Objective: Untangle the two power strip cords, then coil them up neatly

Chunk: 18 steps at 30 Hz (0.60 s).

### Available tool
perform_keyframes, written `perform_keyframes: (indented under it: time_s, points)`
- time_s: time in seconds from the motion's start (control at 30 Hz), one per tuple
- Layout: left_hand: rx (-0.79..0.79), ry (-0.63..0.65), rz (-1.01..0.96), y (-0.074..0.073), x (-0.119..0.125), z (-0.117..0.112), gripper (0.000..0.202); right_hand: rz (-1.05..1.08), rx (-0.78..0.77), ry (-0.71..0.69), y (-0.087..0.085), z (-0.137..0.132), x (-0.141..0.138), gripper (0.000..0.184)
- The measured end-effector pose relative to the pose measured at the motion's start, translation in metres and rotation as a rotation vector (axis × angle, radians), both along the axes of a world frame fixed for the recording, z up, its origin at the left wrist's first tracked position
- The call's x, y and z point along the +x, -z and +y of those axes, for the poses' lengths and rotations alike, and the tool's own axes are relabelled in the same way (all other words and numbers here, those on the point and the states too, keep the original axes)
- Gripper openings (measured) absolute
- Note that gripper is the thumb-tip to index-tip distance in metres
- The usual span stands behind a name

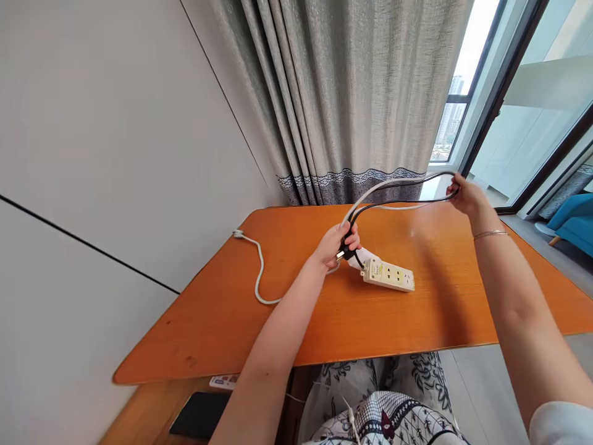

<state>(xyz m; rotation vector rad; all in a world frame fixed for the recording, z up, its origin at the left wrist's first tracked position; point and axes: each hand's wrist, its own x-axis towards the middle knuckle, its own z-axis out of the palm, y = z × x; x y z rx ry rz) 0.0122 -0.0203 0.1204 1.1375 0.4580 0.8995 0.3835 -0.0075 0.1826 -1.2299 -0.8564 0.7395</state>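
Head view showed the cords [398,180] stretched sideways between two hands: left hand [337,244] gripped them by the strip [388,275], right hand [466,194] gripped the far loop, fingers closed.

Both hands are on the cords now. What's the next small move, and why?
Probably bring the right hand in toward the left hand, folding the cords into a loop. The cords arc between both hands above the table, and the left hand pins the black plug beside the power strip.
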Motion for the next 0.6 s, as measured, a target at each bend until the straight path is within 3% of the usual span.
perform_keyframes:
  time_s: [0.17, 0.3, 0.43, 0.53, 0.6]
  points:
    - [-0.151, -0.261, -0.128, -0.027, 0.014, 0.012, 0.052, -0.07, -0.061, 0.046, 0.073, 0.004, -0.026, 0.029]
    - [-0.197, -0.333, -0.193, -0.039, 0.017, 0.026, 0.052, -0.225, -0.07, -0.025, 0.11, 0.009, -0.053, 0.025]
    - [-0.232, -0.42, -0.211, -0.044, 0.01, 0.035, 0.049, -0.426, -0.076, -0.122, 0.126, 0.006, -0.07, 0.013]
    - [-0.211, -0.478, -0.245, -0.047, -0.001, 0.038, 0.049, -0.577, -0.095, -0.239, 0.125, -0.003, -0.082, 0.019]
    - [-0.204, -0.502, -0.297, -0.05, -0.009, 0.04, 0.048, -0.796, -0.141, -0.354, 0.121, -0.009, -0.09, 0.024]
